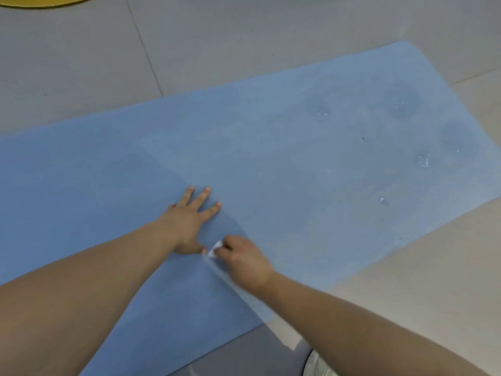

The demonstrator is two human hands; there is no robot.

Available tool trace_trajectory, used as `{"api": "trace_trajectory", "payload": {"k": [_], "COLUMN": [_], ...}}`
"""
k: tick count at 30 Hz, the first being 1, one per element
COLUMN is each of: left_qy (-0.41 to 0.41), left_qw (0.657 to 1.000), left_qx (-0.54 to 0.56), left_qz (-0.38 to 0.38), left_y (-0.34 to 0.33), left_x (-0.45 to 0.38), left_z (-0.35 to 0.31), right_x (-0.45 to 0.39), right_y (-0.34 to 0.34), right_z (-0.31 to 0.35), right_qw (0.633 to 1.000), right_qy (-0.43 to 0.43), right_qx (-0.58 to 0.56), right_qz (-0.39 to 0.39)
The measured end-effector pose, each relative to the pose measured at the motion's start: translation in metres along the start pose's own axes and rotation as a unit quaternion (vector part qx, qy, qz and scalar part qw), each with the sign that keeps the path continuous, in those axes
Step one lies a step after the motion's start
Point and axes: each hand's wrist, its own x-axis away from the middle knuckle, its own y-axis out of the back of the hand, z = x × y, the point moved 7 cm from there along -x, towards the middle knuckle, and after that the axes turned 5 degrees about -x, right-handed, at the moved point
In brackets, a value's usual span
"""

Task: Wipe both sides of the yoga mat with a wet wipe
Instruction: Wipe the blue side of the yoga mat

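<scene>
While the left hand (189,221) presses flat, fingers spread, on the blue yoga mat (298,158), the right hand (244,260) — just beside its thumb — pinches a white wet wipe (214,251).

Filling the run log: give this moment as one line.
left hand flat on yoga mat | right hand grips wet wipe on mat | white specks at far right end

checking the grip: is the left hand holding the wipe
No, the left hand lies flat on the yoga mat; the right hand pinches the wipe.
</scene>
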Motion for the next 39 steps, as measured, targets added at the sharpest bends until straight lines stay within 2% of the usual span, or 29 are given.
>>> {"api": "trace_trajectory", "payload": {"k": [4,9,11,13,16,20,22,24,26,29,31,32,36,39], "left_qy": [0.020,0.014,0.012,0.009,0.009,0.023,0.043,0.059,0.060,-0.016,-0.081,-0.111,-0.196,-0.172], "left_qw": [1.000,1.000,1.000,0.999,0.999,0.997,0.994,0.986,0.971,0.941,0.928,0.926,0.941,0.942], "left_qx": [0.004,0.020,0.024,0.033,0.048,0.067,0.087,0.077,0.059,0.058,0.091,0.105,0.063,0.061], "left_qz": [0.007,0.006,0.000,0.001,0.004,-0.012,-0.056,-0.137,-0.222,-0.333,-0.353,-0.344,-0.269,-0.280], "left_y": [-0.001,0.000,0.000,-0.001,-0.004,-0.003,0.004,0.015,0.020,0.019,0.019,0.020,0.023,0.022], "left_x": [0.002,0.002,0.003,0.002,-0.001,0.000,-0.003,-0.007,-0.013,-0.023,-0.031,-0.036,-0.050,-0.053], "left_z": [-0.007,-0.009,-0.009,-0.010,-0.010,-0.015,-0.016,-0.019,-0.024,-0.034,-0.035,-0.036,-0.057,-0.062], "right_x": [0.014,0.010,0.005,0.010,0.016,0.015,0.013,0.016,0.027,0.052,0.059,0.056,0.049,0.065], "right_y": [0.071,0.095,0.091,0.084,0.043,-0.029,-0.028,-0.016,0.016,0.078,0.095,0.089,0.003,-0.051], "right_z": [-0.080,-0.100,-0.097,-0.094,-0.055,0.021,0.027,0.008,-0.034,-0.110,-0.125,-0.118,-0.016,0.047], "right_qw": [0.988,0.977,0.964,0.945,0.944,0.976,0.981,0.985,0.981,0.946,0.926,0.924,0.967,0.993], "right_qy": [-0.107,-0.181,-0.244,-0.290,-0.243,-0.124,-0.072,-0.031,-0.044,-0.154,-0.213,-0.211,-0.095,0.003], "right_qx": [0.083,0.109,0.076,0.054,0.017,-0.014,-0.006,0.046,0.069,0.077,0.072,0.064,0.001,-0.033], "right_qz": [-0.077,-0.029,-0.067,-0.142,-0.223,-0.181,-0.180,-0.161,-0.178,-0.275,-0.305,-0.311,-0.235,-0.117]}}
